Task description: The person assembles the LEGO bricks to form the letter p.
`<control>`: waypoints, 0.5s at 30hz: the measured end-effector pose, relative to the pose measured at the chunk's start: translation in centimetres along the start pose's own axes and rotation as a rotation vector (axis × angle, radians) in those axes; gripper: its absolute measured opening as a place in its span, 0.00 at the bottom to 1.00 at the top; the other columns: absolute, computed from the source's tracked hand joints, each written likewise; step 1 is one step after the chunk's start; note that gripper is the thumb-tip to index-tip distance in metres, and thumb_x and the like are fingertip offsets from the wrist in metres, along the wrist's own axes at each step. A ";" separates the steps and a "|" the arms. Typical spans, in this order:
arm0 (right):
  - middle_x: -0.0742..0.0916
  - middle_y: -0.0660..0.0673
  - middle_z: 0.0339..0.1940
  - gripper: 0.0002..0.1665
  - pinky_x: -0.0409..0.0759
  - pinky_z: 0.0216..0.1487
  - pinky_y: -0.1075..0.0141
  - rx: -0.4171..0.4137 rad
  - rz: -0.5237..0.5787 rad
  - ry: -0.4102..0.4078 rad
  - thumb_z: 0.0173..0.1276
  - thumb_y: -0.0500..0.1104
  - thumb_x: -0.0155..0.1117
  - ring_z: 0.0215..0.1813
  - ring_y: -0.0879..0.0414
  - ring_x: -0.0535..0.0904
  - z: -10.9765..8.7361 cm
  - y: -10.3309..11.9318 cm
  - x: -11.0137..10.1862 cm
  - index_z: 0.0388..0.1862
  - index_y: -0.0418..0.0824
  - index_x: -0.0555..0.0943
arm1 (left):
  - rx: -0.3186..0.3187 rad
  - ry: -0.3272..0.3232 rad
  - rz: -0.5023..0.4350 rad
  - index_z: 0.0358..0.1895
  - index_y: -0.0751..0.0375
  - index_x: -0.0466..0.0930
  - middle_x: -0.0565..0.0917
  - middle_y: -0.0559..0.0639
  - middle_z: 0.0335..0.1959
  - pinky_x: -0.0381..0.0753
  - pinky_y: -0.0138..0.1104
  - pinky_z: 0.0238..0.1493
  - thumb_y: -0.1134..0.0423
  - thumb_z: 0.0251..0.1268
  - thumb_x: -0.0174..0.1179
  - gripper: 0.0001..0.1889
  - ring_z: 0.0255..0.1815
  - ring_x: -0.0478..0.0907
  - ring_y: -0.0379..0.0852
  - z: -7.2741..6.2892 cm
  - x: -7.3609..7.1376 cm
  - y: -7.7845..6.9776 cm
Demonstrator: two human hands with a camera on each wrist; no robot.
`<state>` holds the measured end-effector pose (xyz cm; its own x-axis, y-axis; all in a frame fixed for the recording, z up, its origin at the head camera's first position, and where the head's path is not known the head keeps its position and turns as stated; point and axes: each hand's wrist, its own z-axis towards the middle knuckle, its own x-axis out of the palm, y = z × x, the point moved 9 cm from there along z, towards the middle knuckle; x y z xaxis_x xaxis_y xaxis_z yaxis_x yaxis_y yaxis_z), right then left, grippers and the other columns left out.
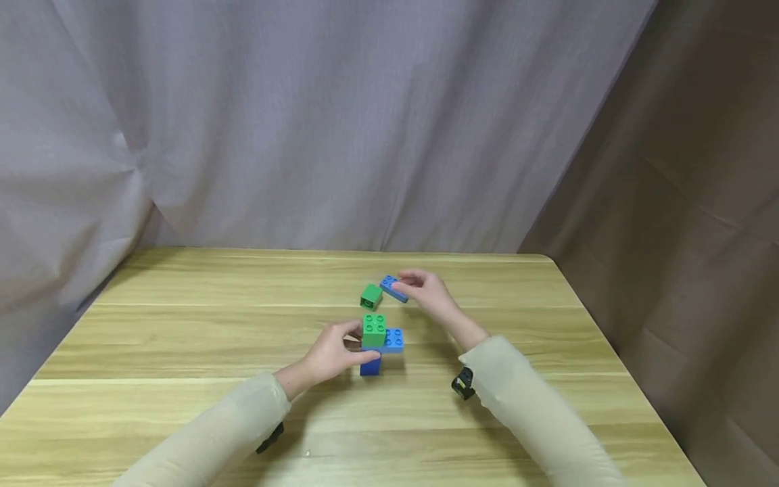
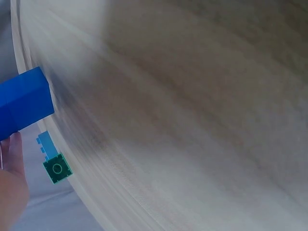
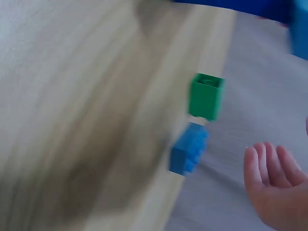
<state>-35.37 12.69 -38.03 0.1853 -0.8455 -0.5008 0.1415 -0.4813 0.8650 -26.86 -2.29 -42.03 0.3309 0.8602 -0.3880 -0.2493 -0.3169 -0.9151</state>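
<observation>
My left hand [image 1: 331, 352] grips a small stack of toy building bricks, thumb in front and fingers behind. A green brick [image 1: 374, 330] tops the stack, a light blue brick [image 1: 395, 340] sticks out to the right beneath it, and a dark blue brick [image 1: 370, 367] forms the bottom. In the left wrist view, fingers [image 2: 16, 149] touch the dark blue side. Beyond the stack, my right hand [image 1: 429, 294] hovers by a loose blue brick [image 1: 389, 284]; the right wrist view shows its fingers [image 3: 269, 163] extended and apart from that brick.
A loose green brick [image 1: 371, 297] lies on its side at the left of the loose blue one, its hollow underside facing me. Everything is on a wooden table [image 1: 182, 325], with a grey curtain [image 1: 335, 135] behind and a brown one [image 1: 688, 270] at right.
</observation>
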 end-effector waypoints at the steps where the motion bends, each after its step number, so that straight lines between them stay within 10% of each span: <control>1: 0.84 0.38 0.49 0.28 0.81 0.51 0.62 0.013 -0.002 -0.009 0.63 0.49 0.65 0.50 0.49 0.79 0.3 -0.5 0.4 0.56 0.33 0.76 | 0.001 -0.001 -0.005 0.46 0.67 0.78 0.83 0.56 0.40 0.83 0.30 0.47 0.61 0.52 0.69 0.19 0.43 0.81 0.48 0.0 0.0 0.0; 15: 0.82 0.35 0.52 0.31 0.84 0.45 0.63 0.112 -0.109 0.020 0.63 0.47 0.64 0.52 0.45 0.79 2.9 -2.9 4.0 0.61 0.31 0.72 | 0.014 -0.001 -0.019 0.47 0.67 0.77 0.83 0.56 0.40 0.84 0.29 0.45 0.61 0.52 0.69 0.20 0.42 0.81 0.46 -0.4 0.1 0.0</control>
<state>-37.84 10.00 -42.44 0.1942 -0.7828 -0.5912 0.0529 -0.5935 0.8031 -26.46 -2.31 -42.10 0.3344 0.8665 -0.3705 -0.2554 -0.2951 -0.9207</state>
